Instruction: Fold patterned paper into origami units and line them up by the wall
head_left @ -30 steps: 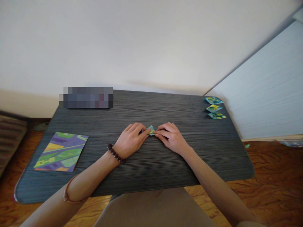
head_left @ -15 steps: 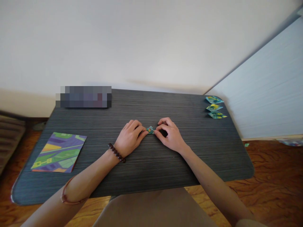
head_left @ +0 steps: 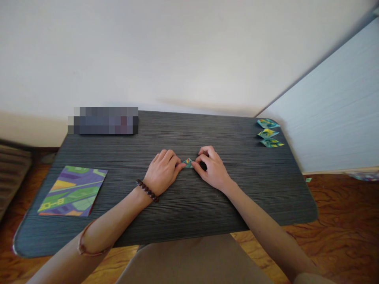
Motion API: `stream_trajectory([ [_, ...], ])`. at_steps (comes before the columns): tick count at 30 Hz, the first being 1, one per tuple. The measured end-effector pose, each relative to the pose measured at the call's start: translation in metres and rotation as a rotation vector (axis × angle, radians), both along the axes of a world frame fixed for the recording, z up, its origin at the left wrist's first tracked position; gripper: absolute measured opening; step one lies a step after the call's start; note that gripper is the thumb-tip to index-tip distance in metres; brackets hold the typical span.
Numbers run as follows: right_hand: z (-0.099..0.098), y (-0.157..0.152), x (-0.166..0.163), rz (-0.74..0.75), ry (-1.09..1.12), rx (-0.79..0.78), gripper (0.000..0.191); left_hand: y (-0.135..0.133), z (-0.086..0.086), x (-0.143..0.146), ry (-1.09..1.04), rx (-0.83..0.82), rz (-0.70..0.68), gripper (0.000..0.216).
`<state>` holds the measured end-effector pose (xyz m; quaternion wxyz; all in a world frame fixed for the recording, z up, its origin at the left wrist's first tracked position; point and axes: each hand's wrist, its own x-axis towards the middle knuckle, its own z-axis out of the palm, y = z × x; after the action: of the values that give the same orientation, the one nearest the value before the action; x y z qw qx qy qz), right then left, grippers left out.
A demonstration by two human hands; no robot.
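A small folded piece of teal and yellow paper (head_left: 187, 162) lies at the middle of the dark striped table (head_left: 177, 205). My left hand (head_left: 162, 170), with a dark bead bracelet at the wrist, pinches its left end with curled fingers. My right hand (head_left: 212, 167) pinches its right end between thumb and forefinger. Both hands rest on the tabletop, and the paper is mostly hidden between the fingertips.
Three folded paper pieces (head_left: 269, 133) in the same colours lie in a row at the table's far right corner. A stack of purple and green patterned paper (head_left: 74, 191) sits at the near left. A pale panel (head_left: 334, 114) stands to the right. Wooden floor surrounds the table.
The fingers of both hands have curled from a flat press into a pinch on the paper's ends. The view has shifted slightly.
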<state>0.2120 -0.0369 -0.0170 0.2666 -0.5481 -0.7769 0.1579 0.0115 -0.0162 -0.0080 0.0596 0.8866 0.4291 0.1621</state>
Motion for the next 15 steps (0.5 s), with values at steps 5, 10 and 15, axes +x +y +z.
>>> stream_trajectory([
  [5, 0.0016, 0.0013, -0.0011, 0.015, -0.035, -0.008, 0.02, -0.0026, 0.0017, 0.006, 0.099, 0.071, 0.045, 0.029],
  [10, 0.0015, 0.0027, -0.0026, 0.003, -0.079, -0.015, 0.018, -0.0049, -0.0016, 0.0083, 0.075, 0.097, 0.076, 0.023],
  [15, 0.0031, 0.0029, -0.0037, -0.002, -0.108, -0.023, 0.018, -0.0063, -0.0043, 0.0096, 0.047, 0.093, 0.102, 0.022],
])
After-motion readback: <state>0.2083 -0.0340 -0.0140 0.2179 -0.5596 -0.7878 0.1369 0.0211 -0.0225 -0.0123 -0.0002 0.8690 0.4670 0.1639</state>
